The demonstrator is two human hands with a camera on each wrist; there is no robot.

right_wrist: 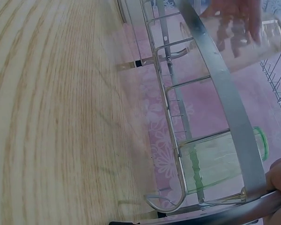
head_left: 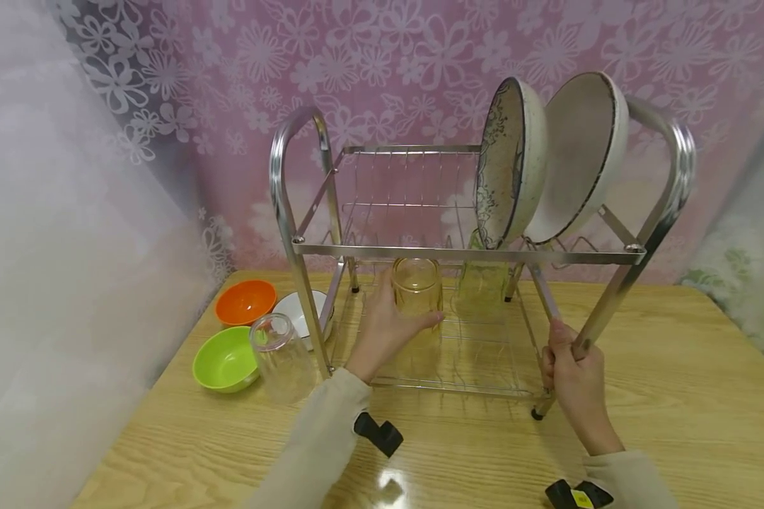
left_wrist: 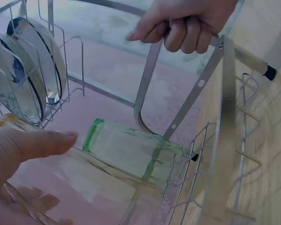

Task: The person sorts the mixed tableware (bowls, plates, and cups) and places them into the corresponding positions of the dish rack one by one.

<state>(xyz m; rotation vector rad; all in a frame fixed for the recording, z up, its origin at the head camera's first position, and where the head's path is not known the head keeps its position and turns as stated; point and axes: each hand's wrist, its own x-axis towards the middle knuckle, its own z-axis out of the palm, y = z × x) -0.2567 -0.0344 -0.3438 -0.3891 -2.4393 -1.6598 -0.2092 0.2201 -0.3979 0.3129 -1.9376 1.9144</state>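
Note:
On the lower tier of a metal dish rack (head_left: 471, 254), my left hand (head_left: 385, 329) holds an amber glass (head_left: 417, 288), fingers around its far side and thumb across the near side. To the right of it on the same tier stands a green-tinted glass (head_left: 484, 286); its green edge also shows in the left wrist view. My right hand (head_left: 573, 378) grips the rack's frame at the lower right, fingers curled round the metal bar. The right wrist view shows the left hand's fingers (right_wrist: 255, 21) over the amber glass.
Two large white bowls, one patterned (head_left: 531, 162) and one dark-rimmed (head_left: 579, 155), stand on edge in the upper tier. Left of the rack, an orange bowl (head_left: 246, 302), a lime-green bowl (head_left: 224, 360), a white bowl (head_left: 296, 311) and a clear glass (head_left: 283, 364) sit on the wooden table (head_left: 662, 353).

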